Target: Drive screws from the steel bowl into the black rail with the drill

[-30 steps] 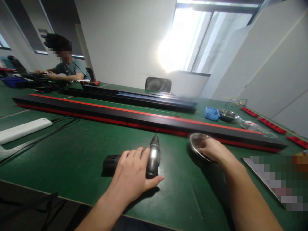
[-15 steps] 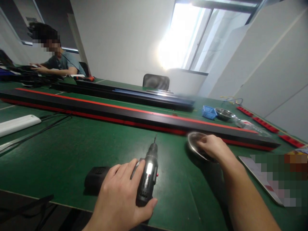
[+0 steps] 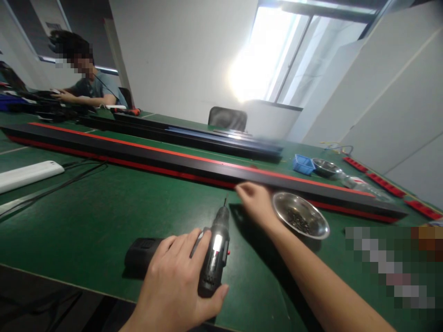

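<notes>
My left hand [image 3: 180, 272] is wrapped over a black power drill [image 3: 215, 258], which lies on its side on the green table with its bit pointing away. My right hand [image 3: 254, 198] is closed, fingertips together, just beyond the drill bit and close to the near edge of a long black bar with red stripes [image 3: 155, 159]. Whatever its fingers pinch is too small to make out. Right of that wrist stands a round metal bowl [image 3: 301, 216] with small dark screws inside.
A blue basket [image 3: 303, 164] and another metal bowl [image 3: 326, 167] stand behind the bar at right. Further black bars [image 3: 194, 136] lie beyond. At left are a white power strip [image 3: 31, 175] and cables. A person [image 3: 100, 87] sits at far left.
My right hand has come out of the metal bowl and moved left towards the drill bit, uncovering the screws. My left hand stays on the drill. The view has shifted slightly.
</notes>
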### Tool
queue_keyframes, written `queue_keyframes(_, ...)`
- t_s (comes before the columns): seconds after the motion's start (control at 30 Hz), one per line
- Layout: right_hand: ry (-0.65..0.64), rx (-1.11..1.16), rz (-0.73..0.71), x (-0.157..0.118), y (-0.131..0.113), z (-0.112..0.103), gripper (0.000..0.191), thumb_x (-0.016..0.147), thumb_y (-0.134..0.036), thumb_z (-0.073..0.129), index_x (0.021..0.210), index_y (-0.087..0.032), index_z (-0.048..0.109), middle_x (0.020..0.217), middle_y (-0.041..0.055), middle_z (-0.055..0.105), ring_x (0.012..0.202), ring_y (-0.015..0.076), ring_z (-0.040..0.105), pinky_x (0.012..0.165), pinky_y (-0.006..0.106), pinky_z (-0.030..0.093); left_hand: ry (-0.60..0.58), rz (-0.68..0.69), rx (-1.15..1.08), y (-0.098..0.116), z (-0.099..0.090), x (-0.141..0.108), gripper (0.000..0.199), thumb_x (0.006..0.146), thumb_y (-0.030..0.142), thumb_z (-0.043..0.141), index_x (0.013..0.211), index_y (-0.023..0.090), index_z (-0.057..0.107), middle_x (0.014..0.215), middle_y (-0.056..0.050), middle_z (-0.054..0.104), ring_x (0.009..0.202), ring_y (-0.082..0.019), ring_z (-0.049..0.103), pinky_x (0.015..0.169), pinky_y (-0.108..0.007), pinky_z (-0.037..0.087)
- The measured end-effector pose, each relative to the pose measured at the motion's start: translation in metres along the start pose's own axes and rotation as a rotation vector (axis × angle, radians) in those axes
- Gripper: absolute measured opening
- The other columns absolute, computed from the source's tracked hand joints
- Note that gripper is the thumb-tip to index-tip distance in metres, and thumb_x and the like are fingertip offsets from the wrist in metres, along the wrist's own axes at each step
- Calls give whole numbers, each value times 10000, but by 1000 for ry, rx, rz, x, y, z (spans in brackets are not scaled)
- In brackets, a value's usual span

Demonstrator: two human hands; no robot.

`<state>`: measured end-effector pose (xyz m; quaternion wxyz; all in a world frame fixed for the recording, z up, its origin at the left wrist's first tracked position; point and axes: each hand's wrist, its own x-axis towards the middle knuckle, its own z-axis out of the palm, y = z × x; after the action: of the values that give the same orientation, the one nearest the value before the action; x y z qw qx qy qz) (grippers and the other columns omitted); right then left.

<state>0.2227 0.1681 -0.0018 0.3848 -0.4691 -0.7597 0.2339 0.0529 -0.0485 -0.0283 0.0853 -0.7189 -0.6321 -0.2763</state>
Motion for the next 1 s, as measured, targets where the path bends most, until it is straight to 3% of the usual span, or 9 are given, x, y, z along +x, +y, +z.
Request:
queue_keyframes(0.2, -48, 159, 204, 16, 24, 31, 346, 883, -415, 654, 978, -114, 797, 872, 109, 785, 661, 191, 675, 631, 300, 503, -6, -1, 4, -1, 0, -2, 730, 742, 572, 681, 1388, 243, 591, 1353, -81, 667, 1159, -327, 627, 1016, -503, 406)
queue_keyframes(0.4, -130, 96, 128, 13, 26, 34, 342, 885, -439, 650, 944, -145, 813, 928, 109, 792, 726, 203, 705, 680, 300, 521, 25, 8, 23, 1, 0, -2, 721, 729, 558, 682, 1364, 226, 604, 1331, -93, 678, 1150, -327, 634, 1004, -503, 416)
queue_keyframes(1.0, -136, 40, 101, 10, 20, 28, 343, 918, -419, 597, 899, -146, 803, 906, 102, 790, 742, 209, 705, 684, 289, 503, 37, 16, 15, 1, -2, -1, 702, 716, 513, 687, 1349, 219, 606, 1304, -70, 682, 1136, -298, 626, 1011, -480, 396)
